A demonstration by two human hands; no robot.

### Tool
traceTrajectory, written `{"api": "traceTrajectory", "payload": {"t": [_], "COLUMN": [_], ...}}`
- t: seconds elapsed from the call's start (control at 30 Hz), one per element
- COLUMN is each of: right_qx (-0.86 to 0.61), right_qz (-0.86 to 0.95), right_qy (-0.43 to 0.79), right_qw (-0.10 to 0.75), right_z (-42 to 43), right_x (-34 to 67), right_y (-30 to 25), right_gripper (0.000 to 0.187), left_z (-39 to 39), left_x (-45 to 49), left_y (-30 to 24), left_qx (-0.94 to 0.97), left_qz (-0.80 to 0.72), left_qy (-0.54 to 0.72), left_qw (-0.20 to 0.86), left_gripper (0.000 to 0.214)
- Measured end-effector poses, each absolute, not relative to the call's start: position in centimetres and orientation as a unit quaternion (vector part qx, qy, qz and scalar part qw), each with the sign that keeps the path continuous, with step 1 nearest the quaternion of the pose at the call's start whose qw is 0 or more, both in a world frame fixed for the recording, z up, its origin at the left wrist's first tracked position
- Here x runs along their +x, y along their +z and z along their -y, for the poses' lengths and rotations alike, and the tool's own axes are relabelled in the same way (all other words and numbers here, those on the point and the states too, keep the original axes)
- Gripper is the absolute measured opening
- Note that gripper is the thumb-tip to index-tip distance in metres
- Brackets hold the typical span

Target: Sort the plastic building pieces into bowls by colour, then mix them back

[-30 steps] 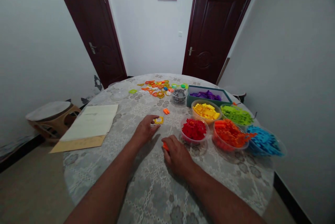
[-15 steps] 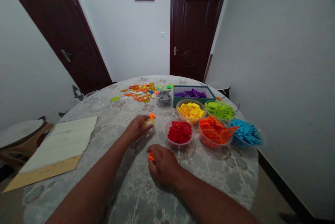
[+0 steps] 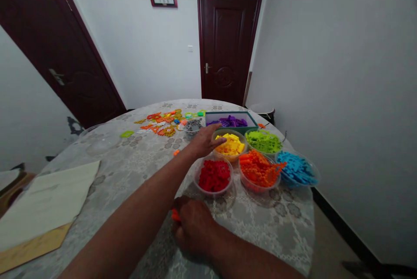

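Observation:
My left hand [image 3: 206, 140] reaches across the table and hovers at the near rim of the clear bowl of yellow pieces [image 3: 232, 145]. Its fingers are drawn together towards the thumb, and what they hold is hidden. My right hand [image 3: 193, 227] rests on the tablecloth near me, just in front of the bowl of red pieces [image 3: 214, 175]. It is curled shut on a small orange piece [image 3: 175, 216], which peeks out at its left side.
Bowls of orange [image 3: 259, 169], green [image 3: 263, 141] and blue [image 3: 296, 168] pieces stand at the right. A teal box of purple pieces [image 3: 228, 120] and a grey-filled bowl [image 3: 193, 126] stand behind. Loose pieces [image 3: 163, 121] lie far left. Paper sheets [image 3: 45, 200] lie near left.
My left hand has left the spot near the loose orange piece and moved right to the yellow bowl. The view has swung right. My right hand stays down on the cloth.

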State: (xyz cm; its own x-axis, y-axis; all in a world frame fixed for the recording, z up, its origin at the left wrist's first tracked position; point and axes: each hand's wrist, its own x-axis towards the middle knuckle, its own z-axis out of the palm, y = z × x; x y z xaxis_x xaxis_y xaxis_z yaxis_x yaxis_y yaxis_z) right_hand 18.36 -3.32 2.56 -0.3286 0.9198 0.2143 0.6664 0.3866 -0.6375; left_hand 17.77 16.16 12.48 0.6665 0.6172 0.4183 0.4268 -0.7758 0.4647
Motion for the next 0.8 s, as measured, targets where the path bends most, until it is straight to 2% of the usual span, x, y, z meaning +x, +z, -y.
{"api": "traceTrajectory", "payload": {"t": [0.13, 0.23, 0.37, 0.5, 0.67, 0.8], "right_qx": [-0.492, -0.484, -0.491, -0.480, -0.475, -0.467], "right_qz": [0.787, 0.781, 0.769, 0.768, 0.748, 0.743], "right_qy": [0.216, 0.221, 0.231, 0.237, 0.248, 0.247], "right_qw": [0.304, 0.328, 0.339, 0.351, 0.391, 0.410], "right_z": [3.5, 3.7, 3.5, 3.4, 3.3, 3.0], "right_x": [18.5, 18.5, 18.4, 18.3, 18.4, 18.7], "right_y": [2.1, 1.9, 1.6, 1.3, 1.1, 1.0], "right_gripper": [0.035, 0.035, 0.038, 0.037, 0.039, 0.043], "left_z": [-18.3, -19.8, -20.5, -20.4, -20.0, -18.9], "left_x": [13.8, 8.3, 2.2, 0.8, 3.0, 3.1], "left_y": [11.5, 10.1, 7.7, 5.7, 5.0, 5.0], "left_qx": [0.885, 0.871, 0.863, 0.898, 0.895, 0.874], "left_qz": [-0.302, -0.387, -0.452, -0.401, -0.428, -0.466], "left_qy": [0.332, 0.283, 0.200, 0.152, 0.090, 0.109], "left_qw": [0.126, 0.109, 0.108, 0.095, 0.086, 0.090], "left_gripper": [0.043, 0.035, 0.049, 0.056, 0.032, 0.020]}}
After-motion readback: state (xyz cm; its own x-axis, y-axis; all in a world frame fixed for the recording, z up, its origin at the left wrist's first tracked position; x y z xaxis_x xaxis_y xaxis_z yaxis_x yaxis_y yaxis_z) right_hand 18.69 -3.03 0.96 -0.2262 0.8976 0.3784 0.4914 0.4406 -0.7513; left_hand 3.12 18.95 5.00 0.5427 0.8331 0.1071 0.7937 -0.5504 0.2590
